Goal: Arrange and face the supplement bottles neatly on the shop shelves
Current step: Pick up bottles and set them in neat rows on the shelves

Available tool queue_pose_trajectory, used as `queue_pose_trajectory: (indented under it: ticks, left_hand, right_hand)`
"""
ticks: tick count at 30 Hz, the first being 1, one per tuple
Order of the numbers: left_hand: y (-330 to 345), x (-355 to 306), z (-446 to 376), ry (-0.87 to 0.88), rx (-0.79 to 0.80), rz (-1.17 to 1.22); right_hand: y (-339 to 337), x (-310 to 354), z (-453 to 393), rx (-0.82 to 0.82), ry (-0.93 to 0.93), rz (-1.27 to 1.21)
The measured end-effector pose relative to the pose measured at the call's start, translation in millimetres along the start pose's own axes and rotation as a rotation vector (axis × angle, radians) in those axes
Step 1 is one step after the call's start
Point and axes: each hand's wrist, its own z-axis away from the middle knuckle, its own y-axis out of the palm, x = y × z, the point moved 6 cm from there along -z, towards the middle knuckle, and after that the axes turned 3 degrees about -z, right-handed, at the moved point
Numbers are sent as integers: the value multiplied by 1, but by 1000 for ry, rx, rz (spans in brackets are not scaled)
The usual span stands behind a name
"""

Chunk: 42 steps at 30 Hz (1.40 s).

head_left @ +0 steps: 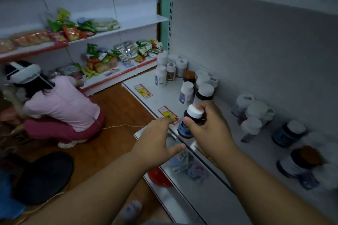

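**Right hand lifting a dark bottle at the shelf edge**

The right hand (pixel 210 126) is gripping a dark bottle (pixel 190 122) with a white cap and blue label, fingers and thumb wrapped around its body, and it is tilting with the cap leaning toward the back panel, right over the front edge of the shelf (pixel 164 95). The left hand (pixel 157 140) is hovering just beside it, fingers spread wide, holding nothing. Behind the bottle, a cluster of white-capped bottles (pixel 193 87) is standing upright near the back wall, and another group (pixel 169 69) is sitting further along. To the right, more bottles (pixel 256 117) are blurring, one dark one (pixel 287 133) standing apart. Red and yellow price tags (pixel 169 114) are lying along the shelf lip. Across the floor, another person (pixel 60 104) in pink is crouching at the snack shelves (pixel 102 58).
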Motion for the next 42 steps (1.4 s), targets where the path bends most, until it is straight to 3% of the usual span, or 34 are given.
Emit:
queue_pose_trajectory:
  ticks: [7, 14, 29, 35, 39, 42]
  left_hand:
    - [9, 93, -121, 285, 167, -150]
    - [33, 107, -159, 556, 291, -254]
    - [24, 113, -155, 495, 328, -70]
    - [-25, 110, -120, 513, 60, 119]
    - [-25, 72, -91, 613, 131, 161]
    - [-14, 20, -65, 703, 165, 203]
  right_hand:
    - [84, -23, -92, -176, 217, 223]
    - [118, -15, -103, -213, 220, 396]
    - [119, 1, -94, -227, 301, 459]
    - [97, 20, -71, -316, 265, 534]
    - [60, 41, -38, -408, 182, 534]
    - [17, 43, 12, -464, 235, 586]
